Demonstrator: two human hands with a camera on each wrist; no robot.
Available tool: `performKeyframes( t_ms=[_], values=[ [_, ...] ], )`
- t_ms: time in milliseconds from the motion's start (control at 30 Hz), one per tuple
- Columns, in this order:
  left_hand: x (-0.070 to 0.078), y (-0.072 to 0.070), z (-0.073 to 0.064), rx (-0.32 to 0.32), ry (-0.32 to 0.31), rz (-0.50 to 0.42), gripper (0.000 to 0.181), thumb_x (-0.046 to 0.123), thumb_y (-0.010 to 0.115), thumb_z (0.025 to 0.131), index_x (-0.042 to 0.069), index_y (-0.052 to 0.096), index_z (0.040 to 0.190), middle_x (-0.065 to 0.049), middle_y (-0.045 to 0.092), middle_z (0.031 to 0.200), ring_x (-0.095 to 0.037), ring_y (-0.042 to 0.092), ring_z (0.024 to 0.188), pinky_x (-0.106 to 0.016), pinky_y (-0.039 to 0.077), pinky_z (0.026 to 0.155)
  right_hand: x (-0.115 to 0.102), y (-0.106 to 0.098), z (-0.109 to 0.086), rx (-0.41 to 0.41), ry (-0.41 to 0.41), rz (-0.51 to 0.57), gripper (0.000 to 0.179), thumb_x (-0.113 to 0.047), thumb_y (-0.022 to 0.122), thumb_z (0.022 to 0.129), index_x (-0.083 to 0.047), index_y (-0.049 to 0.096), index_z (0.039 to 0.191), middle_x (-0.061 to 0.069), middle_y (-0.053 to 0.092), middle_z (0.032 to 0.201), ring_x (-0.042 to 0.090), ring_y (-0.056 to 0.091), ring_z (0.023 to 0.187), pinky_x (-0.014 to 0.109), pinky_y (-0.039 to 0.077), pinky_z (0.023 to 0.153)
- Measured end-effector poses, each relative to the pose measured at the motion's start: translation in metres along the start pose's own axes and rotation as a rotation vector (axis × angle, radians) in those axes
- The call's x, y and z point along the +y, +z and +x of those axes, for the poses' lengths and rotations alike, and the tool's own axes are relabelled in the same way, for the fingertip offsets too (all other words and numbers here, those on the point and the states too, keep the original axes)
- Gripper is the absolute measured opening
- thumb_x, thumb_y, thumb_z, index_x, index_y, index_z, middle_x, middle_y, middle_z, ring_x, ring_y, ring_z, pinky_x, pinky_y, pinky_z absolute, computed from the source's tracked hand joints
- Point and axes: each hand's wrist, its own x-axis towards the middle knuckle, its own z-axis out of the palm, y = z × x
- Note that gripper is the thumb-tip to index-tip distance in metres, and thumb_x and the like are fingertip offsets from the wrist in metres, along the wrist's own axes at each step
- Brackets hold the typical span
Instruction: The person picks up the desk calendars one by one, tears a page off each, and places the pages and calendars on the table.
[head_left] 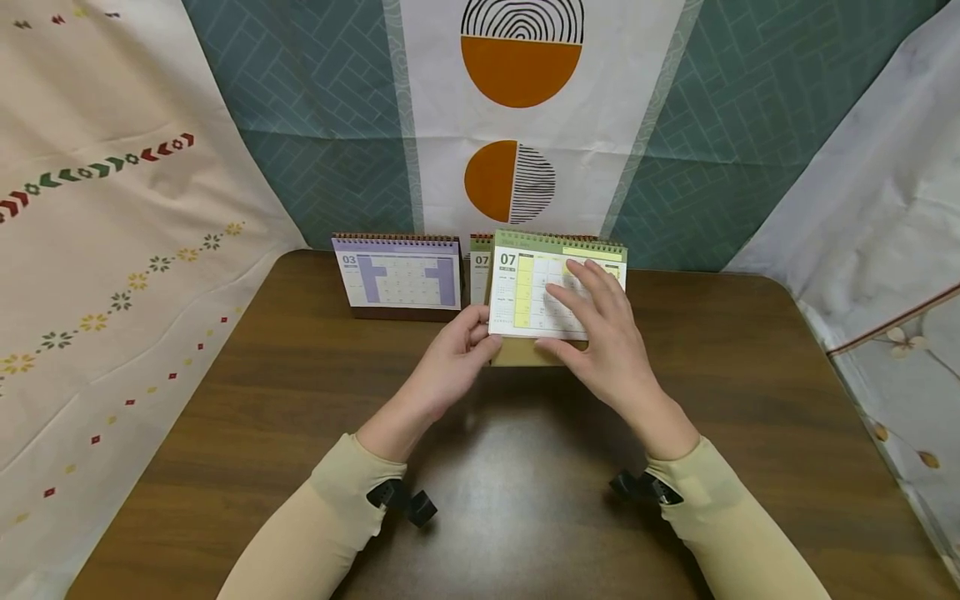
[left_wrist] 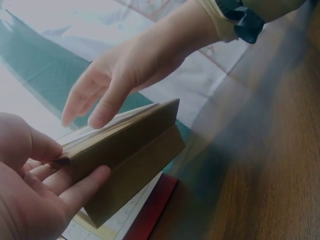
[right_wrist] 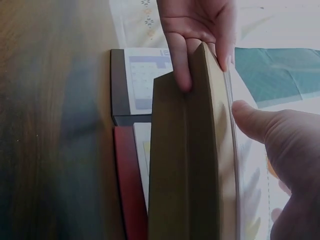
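Note:
A desk calendar (head_left: 510,287) with a green header, "07" and a yellow column stands tilted off the table, between both hands. My left hand (head_left: 453,354) grips its lower left corner, thumb on the front and fingers behind. The right hand (head_left: 611,354) spreads over the page with straight, parted fingers, its thumb by the lower edge. In both wrist views the calendar's folded brown card stand (left_wrist: 135,165) shows from below. Behind it is a second "07" calendar (head_left: 482,279), mostly hidden, with a red base (right_wrist: 130,180).
To the left a purple "03" desk calendar (head_left: 405,279) stands on a dark base near the table's back edge. The brown wooden table (head_left: 262,433) ends at patterned cloths: cream (head_left: 112,275) at left, green and white (head_left: 322,150) behind, pale (head_left: 900,233) at right.

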Motion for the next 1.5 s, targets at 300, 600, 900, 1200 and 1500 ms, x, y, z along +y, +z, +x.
performKeyframes(
  t_ms=[300, 600, 900, 1200, 1500],
  values=[
    [0.002, 0.003, 0.000, -0.006, 0.013, 0.016, 0.034, 0.002, 0.056, 0.113, 0.000, 0.056, 0.147, -0.015, 0.075, 0.131, -0.020, 0.058, 0.099, -0.034, 0.046, 0.086, 0.000, 0.004, 0.002, 0.028, -0.018, 0.009, 0.078, -0.015, 0.102, 0.080, -0.007, 0.067, 0.148, 0.014, 0.046, 0.170, 0.039, 0.035, 0.158, 0.054, 0.019, 0.132],
    [0.002, 0.000, -0.001, 0.006, 0.014, -0.005, 0.031, 0.002, 0.054, 0.114, 0.002, 0.056, 0.145, -0.013, 0.076, 0.132, -0.021, 0.057, 0.095, -0.032, 0.042, 0.079, 0.006, -0.010, 0.000, 0.084, 0.329, 0.003, 0.080, -0.019, 0.090, 0.096, -0.002, 0.049, 0.163, 0.016, 0.038, 0.173, 0.041, 0.033, 0.157, 0.066, 0.037, 0.118],
    [0.004, -0.003, -0.001, 0.023, 0.039, -0.013, 0.032, 0.001, 0.054, 0.114, 0.002, 0.056, 0.145, -0.013, 0.076, 0.129, -0.021, 0.047, 0.084, -0.031, 0.035, 0.072, 0.021, -0.023, -0.004, -0.014, 0.606, 0.078, 0.086, -0.037, 0.077, 0.106, -0.001, 0.033, 0.171, 0.019, 0.027, 0.177, 0.042, 0.025, 0.163, 0.069, 0.030, 0.123],
    [0.003, -0.003, -0.001, 0.037, 0.046, -0.006, 0.032, 0.000, 0.054, 0.114, 0.002, 0.056, 0.146, -0.013, 0.075, 0.116, -0.020, 0.041, 0.078, -0.030, 0.033, 0.069, 0.016, -0.026, -0.002, -0.017, 0.612, 0.093, 0.080, -0.034, 0.075, 0.108, -0.002, 0.037, 0.170, 0.018, 0.028, 0.177, 0.042, 0.026, 0.162, 0.070, 0.030, 0.123],
    [0.004, -0.001, 0.000, 0.025, 0.044, 0.009, 0.031, 0.000, 0.054, 0.114, 0.001, 0.057, 0.144, -0.014, 0.076, 0.130, -0.021, 0.050, 0.085, -0.030, 0.036, 0.070, 0.009, -0.024, -0.002, -0.012, 0.508, 0.042, 0.089, -0.024, 0.090, 0.096, -0.006, 0.043, 0.169, 0.015, 0.029, 0.177, 0.042, 0.027, 0.160, 0.067, 0.039, 0.116]
  ],
)
